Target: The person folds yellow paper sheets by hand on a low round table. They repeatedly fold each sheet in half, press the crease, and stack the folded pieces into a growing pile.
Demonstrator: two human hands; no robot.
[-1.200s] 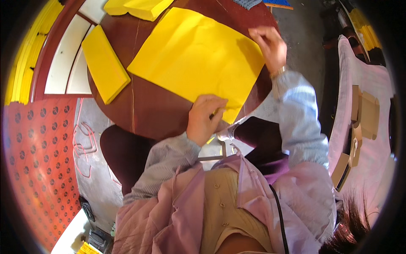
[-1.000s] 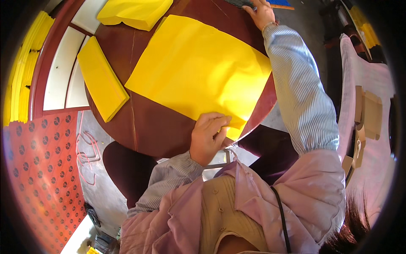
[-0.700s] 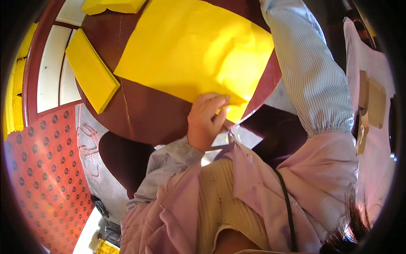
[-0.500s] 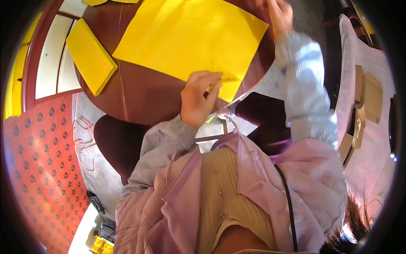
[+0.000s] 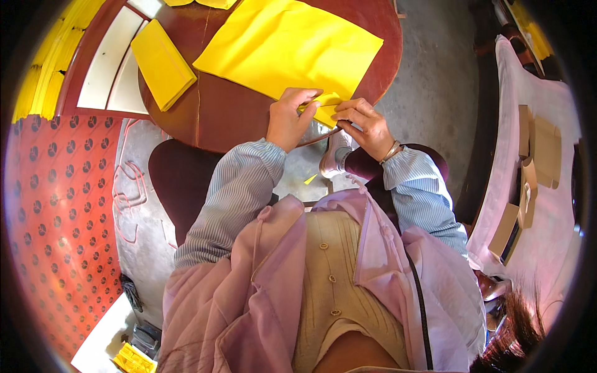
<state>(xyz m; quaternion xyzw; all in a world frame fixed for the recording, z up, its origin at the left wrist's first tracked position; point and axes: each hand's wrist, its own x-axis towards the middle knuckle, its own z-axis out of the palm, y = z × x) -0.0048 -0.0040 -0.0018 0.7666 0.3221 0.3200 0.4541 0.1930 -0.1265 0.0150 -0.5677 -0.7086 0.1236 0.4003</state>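
Observation:
A large yellow sheet [image 5: 292, 46], paper or thin fabric, lies flat across the round brown table [image 5: 239, 115]. Its near corner reaches the table's front edge, where a small part is folded over. My left hand [image 5: 288, 119] grips this corner from the left, thumb and fingers closed on it. From the right, my right hand [image 5: 367, 124] pinches the same corner, fingers bent and close together. The fingertips partly hide the fold. To the left on the table rests a folded yellow piece [image 5: 163, 65], apart from both hands.
More yellow pieces [image 5: 214, 2] lie at the table's far edge. Yellow stacks [image 5: 46, 62] stand at the far left beside white panels. Open cardboard boxes [image 5: 544, 149] sit on a pink-covered surface [image 5: 497, 180] at right. A pink cord [image 5: 130, 186] lies on the floor.
My right hand has come down from the sheet's far right side to its near corner, beside my left hand. The left hand stays at that corner. The whole view has shifted slightly.

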